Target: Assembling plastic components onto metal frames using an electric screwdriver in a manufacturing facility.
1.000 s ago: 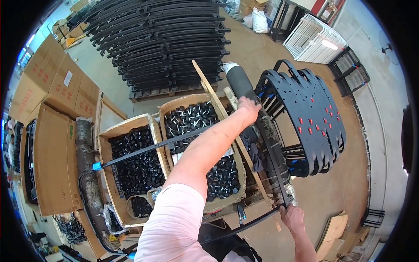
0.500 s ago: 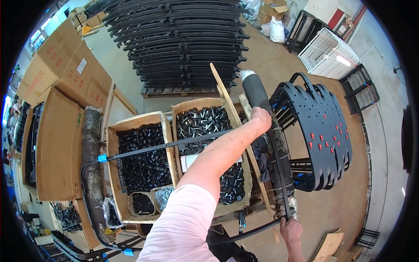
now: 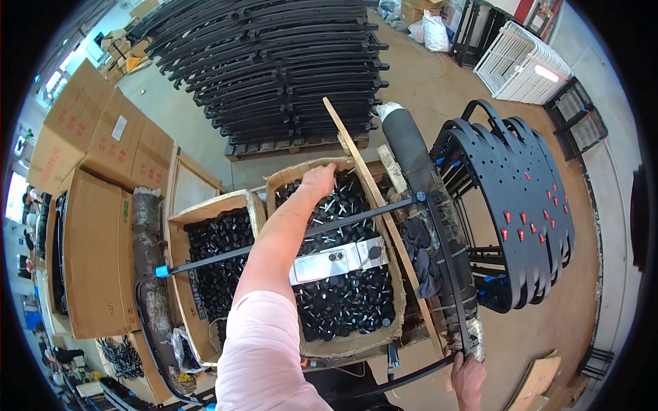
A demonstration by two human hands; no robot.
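Note:
A black metal tube frame (image 3: 288, 233) with blue wrapping at its left lies across two cardboard boxes. My right hand (image 3: 469, 377) is closed around its near right corner. A round dark foot (image 3: 420, 196) sits on the frame's far right corner. My left hand (image 3: 319, 181) reaches over the bar into the far end of the right box (image 3: 395, 294), among black screw-in feet (image 3: 343, 308) with silver threaded stems. Its fingers look curled; what they hold is hidden. A white package (image 3: 339, 260) with two dark round pieces on it lies on the feet.
The left box (image 3: 176, 253) holds more black round parts. A wooden strip (image 3: 391, 222) slants beside a wrapped dark roll (image 3: 404, 144). Curved black panels (image 3: 514, 205) with red pieces stand at right, stacked black frames (image 3: 288, 75) at the back, large cartons (image 3: 103, 253) at left.
My left hand has left the frame's far right corner and moved left into the right box. A round foot now shows at that corner. My right hand stays on the near corner.

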